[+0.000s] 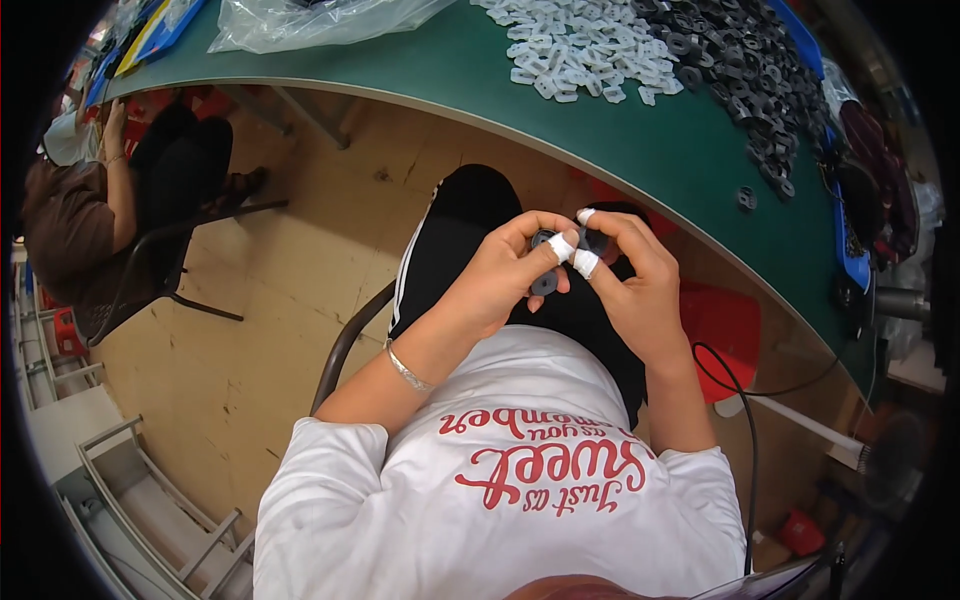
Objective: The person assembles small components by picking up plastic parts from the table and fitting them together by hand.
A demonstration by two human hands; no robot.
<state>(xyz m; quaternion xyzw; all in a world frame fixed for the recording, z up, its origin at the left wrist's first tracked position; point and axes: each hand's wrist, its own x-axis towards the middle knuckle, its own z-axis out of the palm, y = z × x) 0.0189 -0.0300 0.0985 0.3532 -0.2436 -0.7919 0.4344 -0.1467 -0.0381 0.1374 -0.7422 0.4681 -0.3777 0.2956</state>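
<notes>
Over my lap, my left hand (497, 278) and my right hand (638, 285) meet with fingertips close together. The left fingers are closed around a small dark grey round plastic part (544, 284) with a hole in its middle. Another dark rounded bit shows above the left thumb; whether it belongs to the same part I cannot tell. Between my right thumb and index finger is a dark plastic piece (594, 242), partly hidden by the fingers. White tape wraps both thumbs and the right index fingertip.
On the green table (420, 85) ahead lie a pile of whitish translucent plastic parts (590, 50), a heap of black parts (760, 90) and a clear plastic bag (320, 25). One dark part (746, 198) sits apart. A person (80, 220) sits at far left; a black cable (750, 450) hangs at right.
</notes>
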